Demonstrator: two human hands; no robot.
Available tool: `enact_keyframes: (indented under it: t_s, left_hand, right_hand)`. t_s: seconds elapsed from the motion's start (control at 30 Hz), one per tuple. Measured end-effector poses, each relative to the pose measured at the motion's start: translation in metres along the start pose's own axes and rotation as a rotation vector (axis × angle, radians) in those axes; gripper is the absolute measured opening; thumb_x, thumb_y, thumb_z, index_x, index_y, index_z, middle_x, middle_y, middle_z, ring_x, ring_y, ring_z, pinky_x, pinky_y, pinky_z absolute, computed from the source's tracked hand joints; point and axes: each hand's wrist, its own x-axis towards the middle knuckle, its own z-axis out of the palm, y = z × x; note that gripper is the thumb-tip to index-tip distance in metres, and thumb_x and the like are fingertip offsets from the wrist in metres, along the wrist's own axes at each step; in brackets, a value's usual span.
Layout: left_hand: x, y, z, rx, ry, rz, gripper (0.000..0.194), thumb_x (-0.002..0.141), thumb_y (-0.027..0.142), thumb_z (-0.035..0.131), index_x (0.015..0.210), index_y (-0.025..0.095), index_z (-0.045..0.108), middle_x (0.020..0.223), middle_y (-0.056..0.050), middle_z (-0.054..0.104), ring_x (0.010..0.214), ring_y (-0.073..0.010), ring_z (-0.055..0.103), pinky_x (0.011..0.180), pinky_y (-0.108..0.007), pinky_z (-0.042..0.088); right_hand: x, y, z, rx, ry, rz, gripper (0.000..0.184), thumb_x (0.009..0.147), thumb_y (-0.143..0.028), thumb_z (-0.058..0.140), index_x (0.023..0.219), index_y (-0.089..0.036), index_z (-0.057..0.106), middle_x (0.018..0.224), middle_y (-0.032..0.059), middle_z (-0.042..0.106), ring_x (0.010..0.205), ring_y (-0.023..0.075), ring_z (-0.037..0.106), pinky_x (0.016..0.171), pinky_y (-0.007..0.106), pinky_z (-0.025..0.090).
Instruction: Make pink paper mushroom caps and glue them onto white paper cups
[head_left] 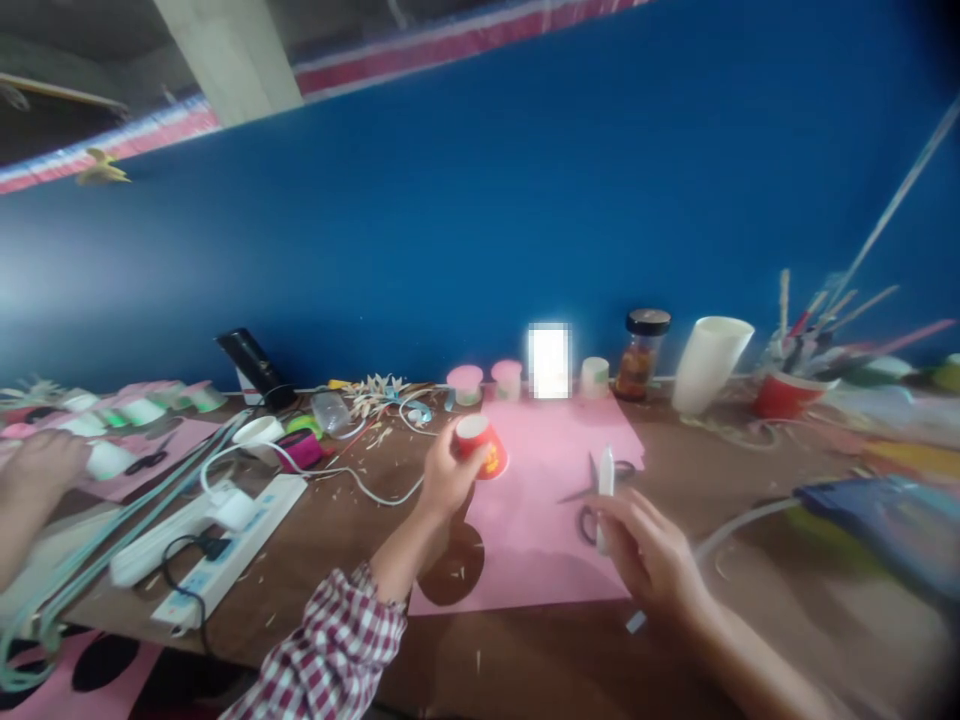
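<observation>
One red cup (487,448) sits in the left hand (445,472), fingers and thumb closed round its side; its white end faces up and a yellow mark shows just beyond the thumb. Behind these fingers a checked sleeve (322,640) covers the forearm. The right hand (649,548) pinches a white tube (606,472) between thumb and fingers, its tip standing nearly upright above them. Close to the right fingers, partly hidden by them and the tube, scissors (579,494) lie on a sheet of pink paper (532,530). The paper spreads between both hands on a brown table (322,530). Beyond the left fingers stand two pink-topped cups (465,385); farther out from the right fingers are a jar (637,365) with a black lid and a tall white cup (709,365), with a red pot (787,395) of sticks to their right. Well left of the left fingers lies a power strip (229,560). Farther left is another person's hand (49,470), too blurred to tell whether its fingers grip anything.
</observation>
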Motion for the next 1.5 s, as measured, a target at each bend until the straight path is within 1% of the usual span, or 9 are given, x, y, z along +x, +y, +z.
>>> enact_keyframes:
  t_s: [0.2, 0.4, 0.6, 0.73, 0.93, 1.1, 1.2, 1.33, 1.5]
  left_hand:
    - [-0.022, -0.019, 0.019, -0.091, -0.068, 0.014, 0.047, 0.079, 0.035, 0.060, 0.121, 0.018, 0.048, 0.117, -0.012, 0.059, 0.108, -0.0235, 0.056, 0.094, -0.039, 0.042]
    - [-0.046, -0.025, 0.004, -0.012, -0.020, -0.081, 0.052, 0.086, 0.043, 0.048, 0.131, 0.020, 0.037, 0.117, -0.011, 0.055, 0.103, -0.0220, 0.056, 0.088, -0.037, 0.044]
    - [-0.048, -0.021, -0.007, 0.009, -0.076, -0.066, 0.044, 0.087, 0.045, 0.045, 0.123, 0.019, 0.041, 0.112, -0.009, 0.057, 0.103, -0.0212, 0.055, 0.092, -0.038, 0.041]
    - [-0.050, -0.018, -0.012, 0.015, -0.088, -0.075, 0.043, 0.086, 0.045, 0.046, 0.120, 0.018, 0.045, 0.108, -0.008, 0.058, 0.100, -0.0213, 0.056, 0.090, -0.037, 0.042]
    - [-0.058, -0.008, -0.025, 0.057, -0.152, -0.083, 0.047, 0.087, 0.045, 0.044, 0.126, 0.019, 0.042, 0.111, -0.008, 0.058, 0.102, -0.0210, 0.056, 0.092, -0.035, 0.041]
    - [-0.061, -0.013, -0.034, 0.053, -0.103, -0.073, 0.050, 0.087, 0.043, 0.045, 0.131, 0.020, 0.038, 0.117, -0.009, 0.056, 0.109, -0.0213, 0.053, 0.095, -0.037, 0.039]
    - [-0.058, -0.014, -0.040, 0.039, -0.068, -0.052, 0.051, 0.086, 0.040, 0.049, 0.131, 0.020, 0.039, 0.117, -0.009, 0.057, 0.108, -0.0218, 0.054, 0.095, -0.038, 0.040]
    - [-0.052, -0.009, -0.043, 0.037, -0.083, -0.016, 0.053, 0.082, 0.039, 0.055, 0.129, 0.019, 0.043, 0.118, -0.010, 0.058, 0.108, -0.0231, 0.056, 0.093, -0.038, 0.042]
    - [-0.038, -0.003, -0.034, 0.070, -0.076, -0.023, 0.047, 0.079, 0.040, 0.058, 0.120, 0.019, 0.051, 0.111, -0.009, 0.063, 0.102, -0.0245, 0.059, 0.090, -0.039, 0.045]
  right_hand:
    - [-0.003, -0.007, 0.000, -0.126, -0.186, -0.040, 0.038, 0.082, -0.027, 0.058, 0.118, -0.018, 0.049, 0.096, 0.0098, 0.058, 0.077, 0.0195, 0.059, 0.066, 0.032, 0.050]
    - [-0.009, -0.025, 0.015, -0.129, -0.487, -0.002, 0.045, 0.077, -0.024, 0.061, 0.120, -0.019, 0.048, 0.106, 0.0107, 0.058, 0.088, 0.0238, 0.060, 0.071, 0.035, 0.052]
    - [-0.008, -0.034, 0.020, -0.162, -0.604, 0.027, 0.036, 0.080, -0.015, 0.054, 0.116, -0.017, 0.051, 0.101, 0.0089, 0.058, 0.090, 0.0218, 0.058, 0.076, 0.032, 0.050]
    - [-0.014, -0.038, 0.024, -0.254, -0.611, -0.014, 0.032, 0.080, -0.014, 0.054, 0.113, -0.016, 0.053, 0.101, 0.0092, 0.060, 0.095, 0.0242, 0.056, 0.082, 0.036, 0.050]
    - [-0.029, -0.053, 0.028, -0.261, -0.606, 0.040, 0.045, 0.077, -0.017, 0.060, 0.121, -0.016, 0.049, 0.110, 0.0119, 0.059, 0.107, 0.0297, 0.053, 0.088, 0.041, 0.049]
    - [-0.036, -0.062, 0.022, -0.136, -0.539, 0.039, 0.044, 0.073, -0.017, 0.063, 0.115, -0.018, 0.051, 0.104, 0.0096, 0.061, 0.095, 0.0243, 0.060, 0.079, 0.034, 0.053]
    - [-0.032, -0.054, 0.010, -0.179, -0.441, 0.009, 0.034, 0.079, -0.016, 0.056, 0.112, -0.019, 0.051, 0.102, 0.0103, 0.061, 0.087, 0.0220, 0.062, 0.071, 0.032, 0.054]
    - [-0.016, -0.034, -0.009, -0.288, -0.355, 0.068, 0.029, 0.087, -0.021, 0.047, 0.116, -0.020, 0.049, 0.103, 0.0101, 0.061, 0.086, 0.0218, 0.063, 0.076, 0.035, 0.053]
    - [-0.007, -0.021, -0.020, -0.353, -0.270, 0.136, 0.030, 0.089, -0.026, 0.044, 0.117, -0.019, 0.049, 0.101, 0.0096, 0.060, 0.082, 0.0215, 0.063, 0.072, 0.035, 0.052]
